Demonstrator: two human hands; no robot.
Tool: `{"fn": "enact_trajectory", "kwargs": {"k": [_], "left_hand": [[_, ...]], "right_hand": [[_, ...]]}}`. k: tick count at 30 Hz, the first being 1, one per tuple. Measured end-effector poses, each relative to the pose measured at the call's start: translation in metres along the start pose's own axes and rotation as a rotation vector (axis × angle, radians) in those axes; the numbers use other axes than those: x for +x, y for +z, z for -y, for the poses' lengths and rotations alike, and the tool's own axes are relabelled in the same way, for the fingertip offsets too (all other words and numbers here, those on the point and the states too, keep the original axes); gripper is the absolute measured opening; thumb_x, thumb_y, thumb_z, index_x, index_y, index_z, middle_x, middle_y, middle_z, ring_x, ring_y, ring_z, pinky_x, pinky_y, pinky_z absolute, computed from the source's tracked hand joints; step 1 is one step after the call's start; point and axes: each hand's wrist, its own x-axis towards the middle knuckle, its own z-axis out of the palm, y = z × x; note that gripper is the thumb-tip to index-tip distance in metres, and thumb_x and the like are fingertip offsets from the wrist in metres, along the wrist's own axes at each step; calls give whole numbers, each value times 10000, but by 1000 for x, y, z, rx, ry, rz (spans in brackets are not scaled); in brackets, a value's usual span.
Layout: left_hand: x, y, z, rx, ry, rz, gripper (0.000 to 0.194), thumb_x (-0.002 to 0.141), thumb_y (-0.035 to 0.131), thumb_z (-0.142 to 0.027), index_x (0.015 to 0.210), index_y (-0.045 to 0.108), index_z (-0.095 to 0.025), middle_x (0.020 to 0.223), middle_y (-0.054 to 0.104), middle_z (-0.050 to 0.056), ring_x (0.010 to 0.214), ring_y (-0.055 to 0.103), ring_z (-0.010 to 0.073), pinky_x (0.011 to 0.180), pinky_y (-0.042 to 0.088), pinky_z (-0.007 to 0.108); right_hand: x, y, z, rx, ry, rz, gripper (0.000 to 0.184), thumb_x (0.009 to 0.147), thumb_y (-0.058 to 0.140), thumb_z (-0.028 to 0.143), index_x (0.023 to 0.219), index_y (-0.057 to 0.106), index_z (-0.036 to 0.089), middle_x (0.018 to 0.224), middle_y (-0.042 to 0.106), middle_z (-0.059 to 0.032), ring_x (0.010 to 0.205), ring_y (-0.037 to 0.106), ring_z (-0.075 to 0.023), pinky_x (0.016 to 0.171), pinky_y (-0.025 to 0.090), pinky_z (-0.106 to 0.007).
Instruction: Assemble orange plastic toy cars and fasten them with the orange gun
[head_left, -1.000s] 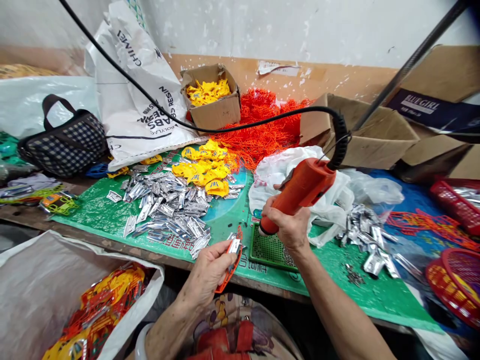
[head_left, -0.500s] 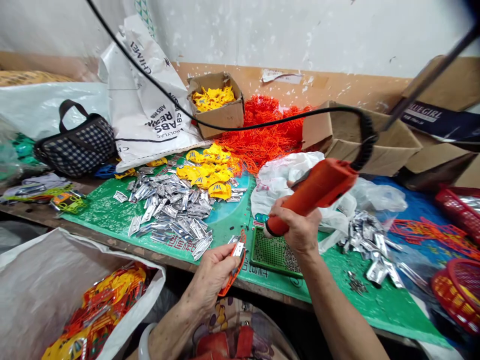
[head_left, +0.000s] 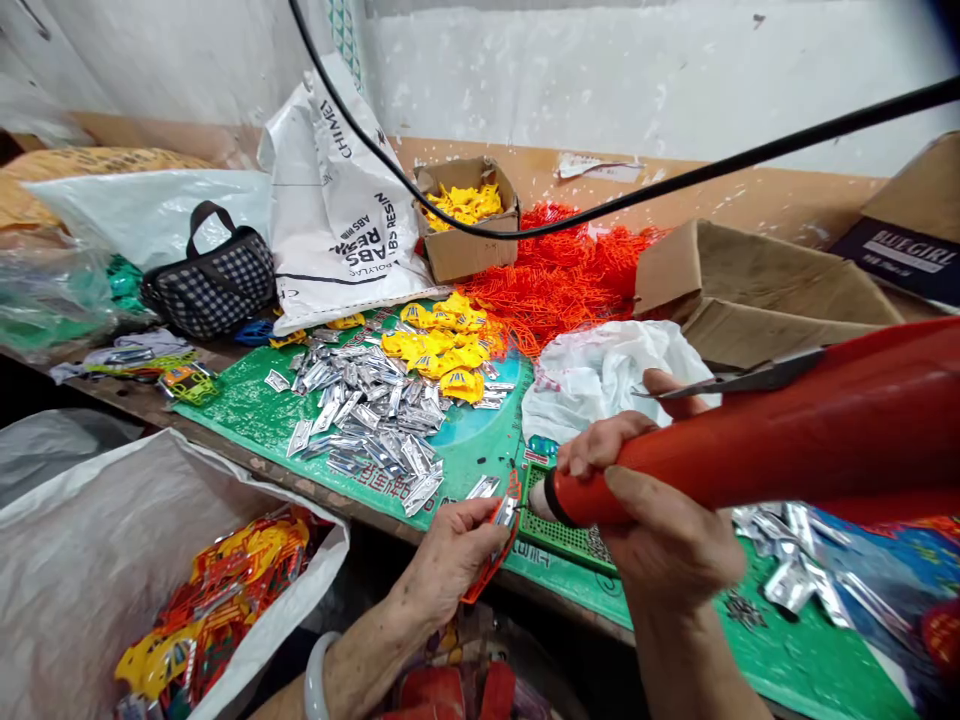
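Note:
My left hand (head_left: 459, 548) pinches an orange plastic frame (head_left: 491, 570) with a silver metallic piece (head_left: 508, 512) on it, just over the bench edge. Wrapped round a red power screwdriver (head_left: 690, 460) is my right hand (head_left: 667, 530); the tool lies nearly level, its pale nose close to the silver piece. Whether the bit touches cannot be made out. A dark pointed metal blade (head_left: 750, 376) sticks out along the screwdriver's upper side by my fingers. Partly hidden below the nose is a green perforated tray (head_left: 559, 538) with small screws.
Silver pieces (head_left: 367, 405) and yellow plastic shells (head_left: 442, 345) are heaped on the green mat. Behind them lie orange frames (head_left: 562, 280) and cardboard boxes (head_left: 772, 280). A white sack (head_left: 75, 560) of assembled parts stands at the left. A black cable (head_left: 622, 205) crosses above.
The screwdriver has swung down toward the left hand and levelled, its nose now near the silver piece. The left hand keeps its hold, and the view has shifted.

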Motion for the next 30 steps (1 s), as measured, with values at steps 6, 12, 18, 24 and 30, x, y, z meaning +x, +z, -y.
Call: {"fn": "enact_trajectory", "kwargs": {"k": [6,12,18,24,30], "left_hand": [[3,-4,3,3,-3,-8,213,664,769,-352,745,741,-157,583,548,-10,593,503,135,556,358,231],[4,-4,4,-1,-17,-14,225,660,772,-352,747,733,-148,601,538,-11,575,462,116,533,327,224],[5,-5,5,0,-17,-17,193,660,762,-324,724,720,-146,591,524,-19,587,470,116,548,335,225],[5,-3,4,11,-26,-14,194,659,761,-328,719,717,-148,595,542,-13,577,475,120,547,335,231],[4,0,4,10,-25,-17,189,657,761,-325,700,701,-150,601,553,-5,583,488,127,548,351,230]], "right_hand": [[2,1,-11,-19,15,-18,535,686,703,106,1174,588,293,679,633,53,598,581,-136,623,517,-313],[2,-1,-16,-49,29,-22,562,683,709,126,1201,563,292,677,633,56,593,582,-136,631,517,-320],[1,-4,-18,-83,38,-25,582,685,713,136,1221,548,291,691,633,58,607,579,-138,649,517,-327],[0,-5,-16,-99,42,-32,593,683,718,143,1232,543,283,694,636,56,608,576,-149,633,503,-332],[-1,-7,-17,-132,50,-42,592,674,728,152,1220,541,283,702,626,54,604,582,-147,636,517,-339]]}}
